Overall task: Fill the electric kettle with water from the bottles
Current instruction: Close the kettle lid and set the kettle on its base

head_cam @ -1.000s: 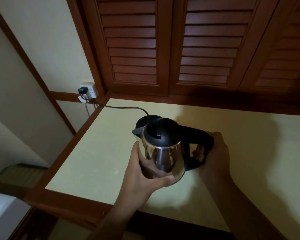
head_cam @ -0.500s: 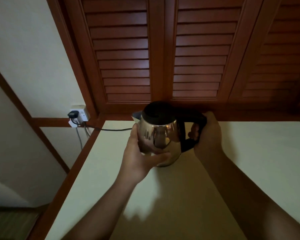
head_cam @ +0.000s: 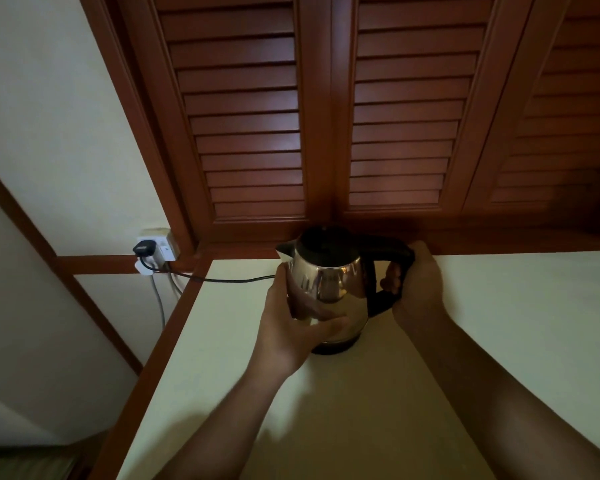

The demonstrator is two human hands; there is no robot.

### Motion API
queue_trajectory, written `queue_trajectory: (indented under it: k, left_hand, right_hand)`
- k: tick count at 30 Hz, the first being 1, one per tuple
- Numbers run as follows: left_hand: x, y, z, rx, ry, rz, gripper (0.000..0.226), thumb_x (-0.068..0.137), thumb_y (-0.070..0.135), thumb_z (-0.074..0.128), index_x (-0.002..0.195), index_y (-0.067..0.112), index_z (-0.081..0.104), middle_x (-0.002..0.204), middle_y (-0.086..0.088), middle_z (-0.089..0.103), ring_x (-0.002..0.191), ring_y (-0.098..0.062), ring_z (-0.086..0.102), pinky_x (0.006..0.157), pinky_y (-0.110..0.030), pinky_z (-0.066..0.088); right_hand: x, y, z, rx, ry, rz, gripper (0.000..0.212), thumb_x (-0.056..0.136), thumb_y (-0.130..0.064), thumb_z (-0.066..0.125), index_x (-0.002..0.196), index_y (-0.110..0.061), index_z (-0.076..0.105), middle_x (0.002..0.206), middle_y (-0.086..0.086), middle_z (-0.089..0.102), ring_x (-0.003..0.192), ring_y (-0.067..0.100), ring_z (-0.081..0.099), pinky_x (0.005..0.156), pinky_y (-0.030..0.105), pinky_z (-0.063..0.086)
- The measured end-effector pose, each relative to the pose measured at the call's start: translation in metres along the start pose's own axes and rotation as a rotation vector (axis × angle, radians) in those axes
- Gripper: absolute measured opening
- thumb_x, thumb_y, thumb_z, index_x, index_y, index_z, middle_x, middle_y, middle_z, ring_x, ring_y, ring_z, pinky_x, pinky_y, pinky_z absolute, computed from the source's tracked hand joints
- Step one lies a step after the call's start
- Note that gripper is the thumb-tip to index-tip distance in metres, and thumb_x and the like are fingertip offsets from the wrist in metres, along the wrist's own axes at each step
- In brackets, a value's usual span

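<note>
Holding the electric kettle [head_cam: 329, 289] upright on the pale counter [head_cam: 499, 306], near the back edge below the louvred shutters [head_cam: 243, 133] — long axis vertical, spout to the left, handle to the right, lid down. Left hand [head_cam: 291, 327] curved round the steel body, thumb across the front. Right hand [head_cam: 420, 285] wrapped round the black handle. Cord [head_cam: 222, 280] off left to the wall socket [head_cam: 156, 249].

The kettle [head_cam: 329, 289] stands on the counter [head_cam: 499, 323] before the shutters [head_cam: 406, 116], the socket [head_cam: 156, 249] off to its left.
</note>
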State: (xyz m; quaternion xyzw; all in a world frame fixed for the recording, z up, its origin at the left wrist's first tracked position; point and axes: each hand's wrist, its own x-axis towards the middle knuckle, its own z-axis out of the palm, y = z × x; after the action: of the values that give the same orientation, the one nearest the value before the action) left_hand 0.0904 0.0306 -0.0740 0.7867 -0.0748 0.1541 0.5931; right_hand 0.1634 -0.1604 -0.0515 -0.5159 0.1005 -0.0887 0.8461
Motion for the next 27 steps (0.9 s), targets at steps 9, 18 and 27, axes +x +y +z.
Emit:
queue_trajectory:
  k: [9, 18, 27]
  left_hand:
    - [0.006, -0.013, 0.001, -0.077, -0.013, -0.077, 0.099, 0.059, 0.02, 0.102, 0.132, 0.054, 0.045, 0.125, 0.031, 0.064, 0.112, 0.007, 0.066, 0.083, -0.018, 0.058]
    - [0.001, -0.026, 0.008, -0.053, 0.023, -0.07, 0.115, 0.053, 0.041, 0.104, 0.147, 0.048, 0.04, 0.142, 0.015, 0.056, 0.127, -0.005, 0.061, 0.1, -0.039, 0.06]
    - [0.002, -0.038, -0.001, -0.081, -0.067, -0.073, 0.09, 0.066, 0.036, 0.098, 0.137, 0.056, 0.045, 0.135, 0.019, 0.062, 0.13, -0.01, 0.061, 0.102, -0.033, 0.056]
  right_hand:
    - [0.017, 0.002, 0.003, -0.071, -0.009, 0.032, 0.038, 0.095, -0.027, 0.045, 0.059, -0.017, 0.049, 0.048, 0.0, 0.04, 0.041, 0.014, 0.032, 0.05, 0.032, 0.028]
    - [0.021, 0.004, 0.0, -0.088, -0.035, 0.017, 0.04, 0.097, -0.026, 0.043, 0.058, -0.015, 0.046, 0.045, 0.001, 0.038, 0.039, 0.016, 0.03, 0.048, 0.033, 0.028]
    - [0.011, 0.013, 0.0, -0.189, 0.068, -0.021, 0.046, 0.094, -0.029, 0.041, 0.05, -0.017, 0.047, 0.048, 0.004, 0.039, 0.042, 0.018, 0.035, 0.053, 0.035, 0.029]
